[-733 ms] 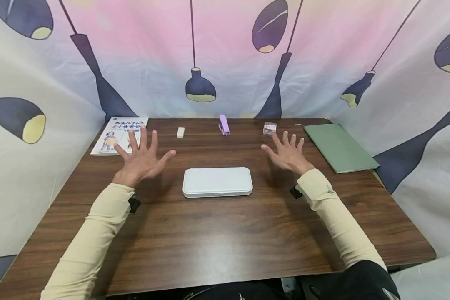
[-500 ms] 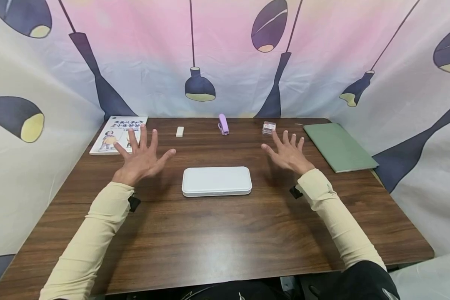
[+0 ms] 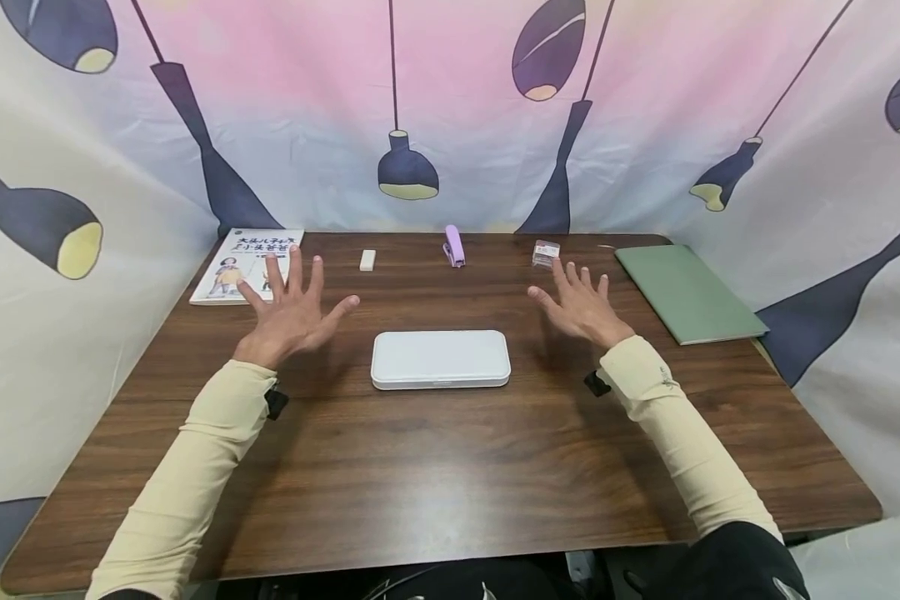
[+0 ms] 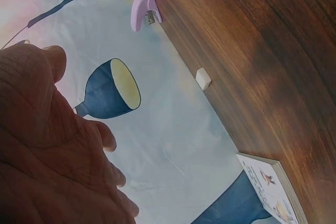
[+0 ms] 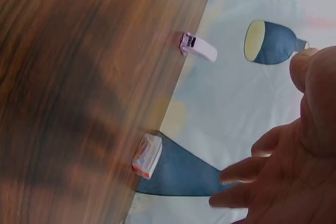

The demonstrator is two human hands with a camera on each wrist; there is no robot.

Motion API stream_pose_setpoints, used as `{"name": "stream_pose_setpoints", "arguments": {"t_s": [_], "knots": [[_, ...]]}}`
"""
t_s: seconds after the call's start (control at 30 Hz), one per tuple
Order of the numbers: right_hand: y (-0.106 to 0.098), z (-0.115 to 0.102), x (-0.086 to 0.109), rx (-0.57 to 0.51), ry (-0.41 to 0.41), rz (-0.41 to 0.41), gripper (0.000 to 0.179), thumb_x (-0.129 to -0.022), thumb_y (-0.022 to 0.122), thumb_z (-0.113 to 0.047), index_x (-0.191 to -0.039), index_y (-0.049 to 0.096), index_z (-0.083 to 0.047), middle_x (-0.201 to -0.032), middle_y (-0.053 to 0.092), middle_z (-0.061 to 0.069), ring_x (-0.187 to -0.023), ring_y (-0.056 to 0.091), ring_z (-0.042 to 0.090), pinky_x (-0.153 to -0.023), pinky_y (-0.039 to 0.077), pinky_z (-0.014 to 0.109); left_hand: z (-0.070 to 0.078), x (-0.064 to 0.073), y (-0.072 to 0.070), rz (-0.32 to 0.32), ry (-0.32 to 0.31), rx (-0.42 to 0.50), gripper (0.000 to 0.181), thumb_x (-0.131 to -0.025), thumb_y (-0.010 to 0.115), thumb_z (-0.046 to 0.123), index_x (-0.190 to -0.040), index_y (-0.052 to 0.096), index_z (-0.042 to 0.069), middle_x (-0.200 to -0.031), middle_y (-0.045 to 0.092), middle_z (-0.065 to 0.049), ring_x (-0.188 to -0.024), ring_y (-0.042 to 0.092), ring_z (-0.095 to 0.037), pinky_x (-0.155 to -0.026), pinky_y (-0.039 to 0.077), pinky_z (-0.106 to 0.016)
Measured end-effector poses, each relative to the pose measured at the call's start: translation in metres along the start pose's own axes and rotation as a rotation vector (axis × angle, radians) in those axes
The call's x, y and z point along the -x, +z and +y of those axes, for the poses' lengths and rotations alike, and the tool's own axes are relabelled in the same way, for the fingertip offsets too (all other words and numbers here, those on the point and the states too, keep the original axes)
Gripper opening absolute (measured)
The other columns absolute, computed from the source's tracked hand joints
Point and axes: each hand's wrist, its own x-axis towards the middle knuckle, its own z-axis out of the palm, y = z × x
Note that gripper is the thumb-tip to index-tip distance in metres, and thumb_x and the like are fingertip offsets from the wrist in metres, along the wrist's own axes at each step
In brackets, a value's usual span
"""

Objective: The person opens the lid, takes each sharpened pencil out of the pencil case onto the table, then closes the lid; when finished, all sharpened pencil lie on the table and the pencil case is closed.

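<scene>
My left hand (image 3: 288, 312) is held over the left part of the table, fingers spread and holding nothing. In the head view its fingertips overlap a white picture book (image 3: 243, 265). My right hand (image 3: 581, 308) is spread in the same way on the other side, its fingertips just in front of a small clear box (image 3: 545, 253) with a red-and-white label. Between the hands lies a white flat case (image 3: 441, 360), its lid closed. A purple stapler (image 3: 454, 247) and a white eraser (image 3: 367, 260) sit farther back; the left wrist view shows the stapler (image 4: 144, 11) too.
A green folder or notebook (image 3: 690, 292) lies at the table's right edge. The brown wooden table (image 3: 435, 483) backs onto a hanging cloth (image 3: 330, 100) printed with lamps, which also runs along both sides.
The head view has shifted slightly, so everything appears a little farther right and higher. Both hands keep their spread pose, and the objects stay in place.
</scene>
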Motion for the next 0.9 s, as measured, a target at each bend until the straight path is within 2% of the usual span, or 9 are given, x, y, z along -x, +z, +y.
{"name": "stream_pose_setpoints", "arguments": {"t_s": [0.13,0.2,0.3,0.37,0.43,0.53,0.67,0.8,0.9], "knots": [[0.003,-0.008,0.000,-0.044,-0.092,-0.023,0.078,-0.093,0.024,-0.057,-0.146,0.000,-0.005,-0.148,0.009,0.020,-0.132,0.008,0.041,-0.103,-0.003,0.055,0.002,0.002,0.000,-0.001,-0.003,0.006,0.090,-0.087,0.019,0.068,-0.145,-0.002,0.001,-0.143,-0.025,-0.022,-0.121,-0.034,-0.039,-0.082,-0.020,-0.070],[0.008,-0.015,0.003,-0.078,-0.171,-0.044,0.073,-0.094,0.029,-0.052,-0.146,0.007,-0.005,-0.145,0.020,0.020,-0.130,0.022,0.039,-0.104,0.010,0.052,0.003,0.005,0.002,0.008,0.029,0.032,0.085,-0.090,0.022,0.062,-0.145,0.003,-0.001,-0.144,-0.019,-0.025,-0.127,-0.022,-0.044,-0.090,-0.011,-0.068],[0.017,-0.031,0.007,-0.097,-0.326,-0.059,0.063,-0.096,0.036,-0.045,-0.143,0.025,-0.005,-0.138,0.037,0.017,-0.122,0.039,0.033,-0.101,0.027,0.044,0.005,0.007,0.011,0.040,0.168,0.107,0.066,-0.096,0.031,0.047,-0.139,0.029,-0.004,-0.145,0.012,-0.027,-0.131,0.011,-0.045,-0.099,0.013,-0.060],[0.025,-0.043,0.011,-0.081,-0.433,-0.059,0.057,-0.096,0.039,-0.042,-0.139,0.036,-0.006,-0.134,0.043,0.017,-0.118,0.044,0.031,-0.098,0.031,0.042,0.006,0.008,0.019,0.047,0.277,0.167,0.051,-0.096,0.040,0.037,-0.129,0.048,-0.001,-0.138,0.032,-0.026,-0.124,0.030,-0.043,-0.097,0.025,-0.056],[0.034,-0.055,0.015,-0.026,-0.521,-0.056,0.056,-0.094,0.042,-0.044,-0.136,0.042,-0.007,-0.133,0.044,0.017,-0.116,0.046,0.031,-0.097,0.034,0.043,0.010,0.009,0.027,0.029,0.361,0.212,0.044,-0.093,0.051,0.036,-0.123,0.056,0.005,-0.132,0.042,-0.021,-0.122,0.037,-0.038,-0.096,0.029,-0.053],[0.048,-0.069,0.020,0.098,-0.610,-0.044,0.062,-0.089,0.047,-0.052,-0.133,0.047,-0.008,-0.131,0.045,0.021,-0.111,0.050,0.034,-0.090,0.040,0.045,0.017,0.010,0.039,-0.027,0.413,0.261,0.057,-0.081,0.066,0.043,-0.127,0.055,0.011,-0.134,0.041,-0.020,-0.122,0.037,-0.037,-0.097,0.029,-0.051],[0.066,-0.079,0.026,0.274,-0.697,0.054,0.061,-0.084,0.054,-0.053,-0.123,0.054,-0.007,-0.117,0.053,0.020,-0.096,0.056,0.034,-0.073,0.048,0.043,0.026,0.010,0.051,-0.086,0.457,0.271,0.067,-0.068,0.077,0.042,-0.124,0.057,0.013,-0.132,0.042,-0.021,-0.121,0.039,-0.037,-0.097,0.029,-0.049],[0.081,-0.084,0.028,0.441,-0.783,0.222,0.047,-0.085,0.053,-0.047,-0.100,0.053,-0.003,-0.093,0.053,0.017,-0.078,0.054,0.028,-0.060,0.047,0.037,0.030,0.011,0.059,-0.106,0.463,0.269,0.053,-0.065,0.080,0.035,-0.112,0.066,0.015,-0.129,0.046,-0.020,-0.118,0.042,-0.035,-0.096,0.033,-0.047],[0.089,-0.086,0.028,0.602,-0.837,0.346,0.045,-0.086,0.049,-0.047,-0.091,0.050,-0.002,-0.085,0.053,0.019,-0.070,0.053,0.027,-0.054,0.045,0.035,0.032,0.012,0.062,-0.101,0.455,0.239,0.055,-0.065,0.080,0.032,-0.116,0.064,0.017,-0.130,0.044,-0.022,-0.119,0.041,-0.036,-0.095,0.033,-0.049]]}}
